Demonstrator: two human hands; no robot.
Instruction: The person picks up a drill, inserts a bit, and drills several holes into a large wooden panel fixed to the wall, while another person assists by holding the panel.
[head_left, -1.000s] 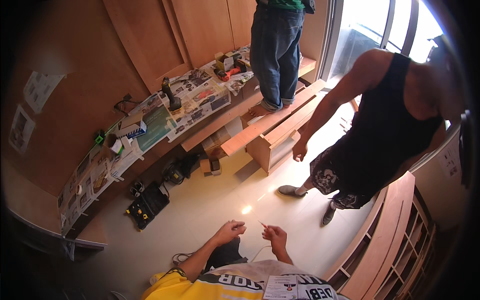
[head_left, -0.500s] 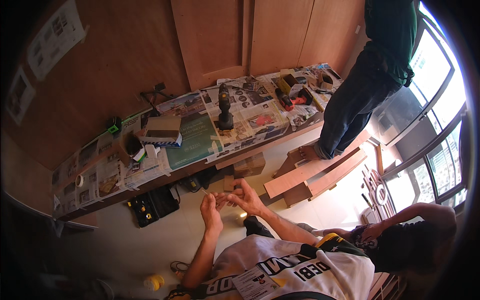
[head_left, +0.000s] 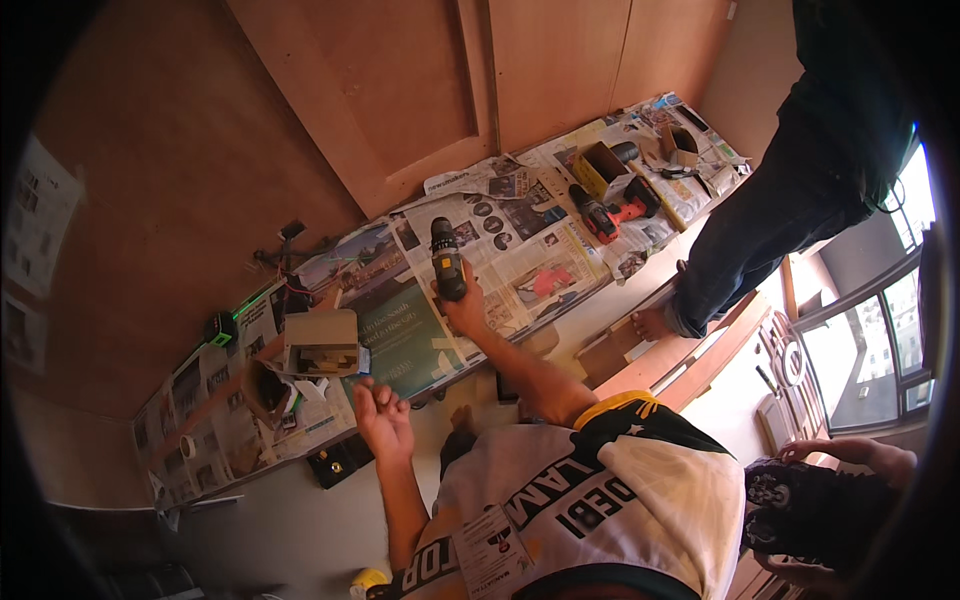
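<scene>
Gripping a black, yellow-marked drill (head_left: 446, 260)

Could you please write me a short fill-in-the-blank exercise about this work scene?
1. The right hand grips the black ____.
2. The bench is covered with sheets of ____.
3. The red power tool lies beside an open box whose outside is ____.
4. The white roll lies toward the bench's ____ end.

Missing words: drill; newspaper; yellow; left.

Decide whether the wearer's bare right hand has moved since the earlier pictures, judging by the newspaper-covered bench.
Yes: the bare right hand moved forward, from short of the newspaper-covered bench to the black pistol-shaped drill over it.
</scene>
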